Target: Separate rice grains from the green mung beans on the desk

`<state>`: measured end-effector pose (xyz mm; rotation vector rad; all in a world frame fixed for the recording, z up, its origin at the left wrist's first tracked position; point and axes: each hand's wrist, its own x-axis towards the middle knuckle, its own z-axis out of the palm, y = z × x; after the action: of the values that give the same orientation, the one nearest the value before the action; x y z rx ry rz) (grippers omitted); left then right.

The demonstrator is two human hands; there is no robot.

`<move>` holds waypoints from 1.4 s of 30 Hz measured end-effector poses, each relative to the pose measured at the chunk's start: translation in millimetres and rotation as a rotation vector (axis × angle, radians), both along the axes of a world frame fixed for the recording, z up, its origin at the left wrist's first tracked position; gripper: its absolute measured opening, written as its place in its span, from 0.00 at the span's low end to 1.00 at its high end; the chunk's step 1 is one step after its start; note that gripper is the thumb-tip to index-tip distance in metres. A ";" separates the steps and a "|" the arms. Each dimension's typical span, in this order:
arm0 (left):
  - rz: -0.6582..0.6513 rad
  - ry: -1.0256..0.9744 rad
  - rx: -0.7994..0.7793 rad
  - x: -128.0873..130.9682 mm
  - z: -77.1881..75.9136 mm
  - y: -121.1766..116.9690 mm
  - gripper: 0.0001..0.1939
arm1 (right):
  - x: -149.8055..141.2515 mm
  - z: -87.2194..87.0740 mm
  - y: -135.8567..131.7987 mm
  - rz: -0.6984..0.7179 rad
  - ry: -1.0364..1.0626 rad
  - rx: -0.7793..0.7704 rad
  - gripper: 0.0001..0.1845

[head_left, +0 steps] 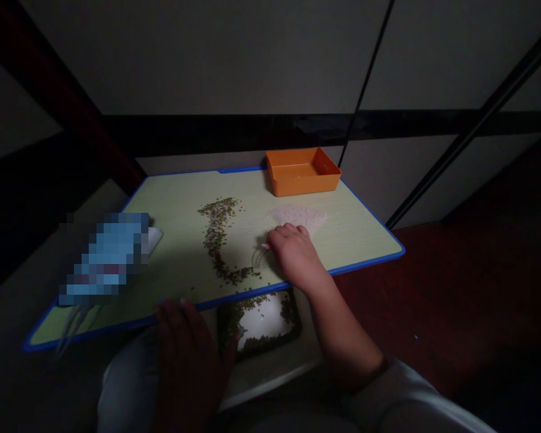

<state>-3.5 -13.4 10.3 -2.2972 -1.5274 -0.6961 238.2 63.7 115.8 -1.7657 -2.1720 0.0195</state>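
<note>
My right hand (293, 252) rests on a pale green table (180, 264) with a blue edge, its fingers curled and pressed onto the surface beside a trail of small dark green beans (219, 240). A patch of white grains (297, 215) lies just beyond its knuckles. Below the table's near edge my left hand (187, 355) holds the left side of a dark tray (261, 325) kept under that edge. The tray has green beans around its rim and a white patch in the middle.
An orange plastic box (303, 171) stands at the far edge of the table. A blurred blue object (106, 255) lies on the left part of the table next to a pale item. Dark floor lies to the right, a wall with black bars behind.
</note>
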 end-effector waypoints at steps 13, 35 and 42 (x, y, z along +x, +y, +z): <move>0.023 -0.014 -0.059 1.4 0.7 -3.9 0.54 | -2.2 4.8 -5.1 -0.004 -0.074 -0.048 0.13; 0.009 -0.085 -0.058 5.1 3.2 -4.3 0.52 | -4.7 0.0 -12.1 0.069 -0.052 -0.046 0.11; 0.009 -0.080 -0.041 3.0 1.1 -3.1 0.51 | -7.2 2.5 -15.4 0.098 -0.041 -0.071 0.11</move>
<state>-0.5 -16.5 11.4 -2.3166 -1.5997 -0.7701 231.0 48.3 118.3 -1.7095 -2.3119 0.0853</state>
